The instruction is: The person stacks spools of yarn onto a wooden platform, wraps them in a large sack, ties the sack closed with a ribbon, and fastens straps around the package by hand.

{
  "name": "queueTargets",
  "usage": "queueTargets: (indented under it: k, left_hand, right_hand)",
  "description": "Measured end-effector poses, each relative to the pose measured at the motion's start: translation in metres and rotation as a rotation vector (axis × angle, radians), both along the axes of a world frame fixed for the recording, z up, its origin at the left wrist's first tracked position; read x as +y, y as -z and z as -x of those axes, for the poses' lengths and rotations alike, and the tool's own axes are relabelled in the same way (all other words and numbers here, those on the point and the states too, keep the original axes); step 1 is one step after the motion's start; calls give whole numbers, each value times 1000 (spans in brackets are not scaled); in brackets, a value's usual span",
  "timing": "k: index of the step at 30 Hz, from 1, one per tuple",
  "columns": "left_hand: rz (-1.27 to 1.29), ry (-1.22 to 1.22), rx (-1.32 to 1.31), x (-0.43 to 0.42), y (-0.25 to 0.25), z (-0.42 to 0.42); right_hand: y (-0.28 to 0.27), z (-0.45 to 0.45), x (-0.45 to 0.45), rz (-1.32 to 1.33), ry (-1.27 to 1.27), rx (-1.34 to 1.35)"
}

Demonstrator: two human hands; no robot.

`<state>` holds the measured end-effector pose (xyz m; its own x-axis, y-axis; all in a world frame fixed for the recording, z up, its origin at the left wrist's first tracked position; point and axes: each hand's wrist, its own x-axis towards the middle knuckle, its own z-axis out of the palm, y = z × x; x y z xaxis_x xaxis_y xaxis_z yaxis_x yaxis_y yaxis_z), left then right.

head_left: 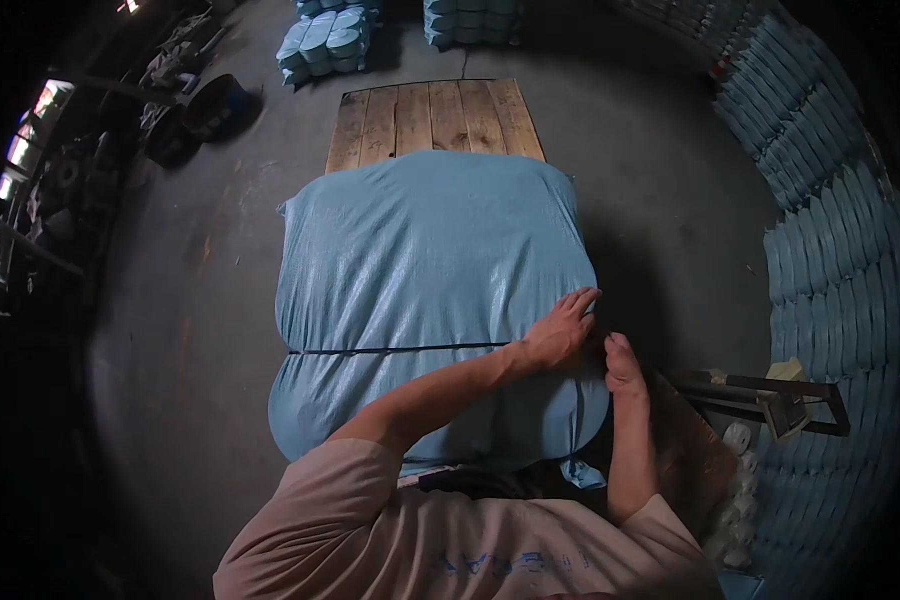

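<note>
A large bale wrapped in light blue woven plastic (430, 250) lies in front of me. A thin dark strap (400, 350) runs across it and pinches the wrapping in. My left hand (560, 332) reaches across to the bale's right edge, its fingers stretched out and lying on the wrapping where the strap goes over the side. Just beyond that edge, my right hand (623, 365) is raised with the fingers closed and the thumb up. Whatever it grips, if anything, is hidden. A gathered blue corner (582, 474) hangs at the near right.
Wooden planks (440, 118) extend past the bale's far end. More blue bales (325, 42) stand at the back, and stacked blue bundles (820, 240) line the right. A metal frame (770, 397) stands near my right arm. Dark tubs (215, 107) sit far left.
</note>
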<state>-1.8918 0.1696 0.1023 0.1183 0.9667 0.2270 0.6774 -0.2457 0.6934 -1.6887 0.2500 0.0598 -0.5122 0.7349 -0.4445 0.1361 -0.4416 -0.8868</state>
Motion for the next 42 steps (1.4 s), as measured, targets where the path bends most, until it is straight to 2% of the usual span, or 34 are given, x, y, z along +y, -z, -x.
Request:
queueTargets:
  k: [2,4,6,7,8,10,11,12,13,14,15,16,17,18,19,20,21,22,24,26,28,30,32,33,35,36,38,39,40,41,42]
  left_hand:
    - [-46,-73,-15,-3,12,-10]
    - [-53,-68,24,-8,16,-6]
    - [-55,-52,64,-17,7,5]
    - [35,-6,136,-22,-2,17]
    - [125,42,207,-23,-9,28]
    - [74,67,189,-12,-11,51]
    - [60,63,222,1,-2,68]
    - [-101,-42,289,22,37,97]
    - [-59,-133,287,37,21,131]
    - [-74,-275,347,63,49,176]
    - [-115,-433,370,84,57,220]
    - [-100,-529,528,103,68,273]
    - [-33,-611,488,110,70,310]
    - [34,-693,448,118,72,347]
    - [235,-673,447,129,86,381]
    - [437,-644,458,139,101,414]
    - [476,-660,462,142,96,411]
    - [515,-683,468,144,94,406]
    - [407,-767,559,125,77,370]
    - [433,-715,543,119,74,372]
    - [333,-673,562,109,82,373]
    - [372,-654,561,102,62,352]
    - [326,-653,559,99,77,360]
    - [231,-668,591,97,100,373]
    - [187,-603,541,77,84,359]
    - [149,-541,503,64,74,352]
    - [19,-418,707,22,137,399]
    - [-12,-508,684,-19,126,377]
    - [-45,-486,570,-69,112,363]
    - [-38,-557,600,-123,87,332]
    - [104,-642,619,-169,57,299]
  right_hand:
    - [-19,5,1,77,-51,-19]
    - [-24,13,3,24,55,-144]
    - [27,5,38,32,-4,-105]
    - [59,2,53,30,-57,-73]
    - [80,3,56,64,86,-219]
    - [102,0,62,28,90,-227]
    - [72,0,51,-75,-6,-262]
    - [27,1,36,-200,-125,-330]
    - [-12,-3,16,-312,-190,-385]
    - [-40,-12,-7,-407,-201,-425]
    - [-38,-32,-34,-455,-86,-439]
    - [-46,-42,-67,-675,19,-512]
    - [-59,-48,-101,-897,119,-596]
    - [-68,-54,-130,-912,122,-662]
    - [-74,-56,-156,-929,120,-727]
    - [-63,-57,-180,-876,186,-661]
    - [-58,-49,-191,-864,214,-700]
    - [-54,-39,-199,-823,295,-605]
    - [-35,-29,-209,-782,399,-530]
    - [-11,-25,-201,-830,459,-540]
    - [-10,-21,-189,-813,494,-530]
    - [-7,-20,-186,-792,510,-486]
    - [-6,-19,-181,-829,543,-448]
    - [-5,-19,-177,-848,556,-455]
    - [-5,-28,-180,-905,502,-436]
    - [-9,-40,-182,-842,454,-434]
    - [-11,-76,-196,-727,471,-468]
    - [5,-101,-216,-556,497,-480]
    - [22,-125,-236,-386,526,-493]
    - [49,-146,-260,-265,537,-500]
    - [79,-159,-285,-149,501,-488]
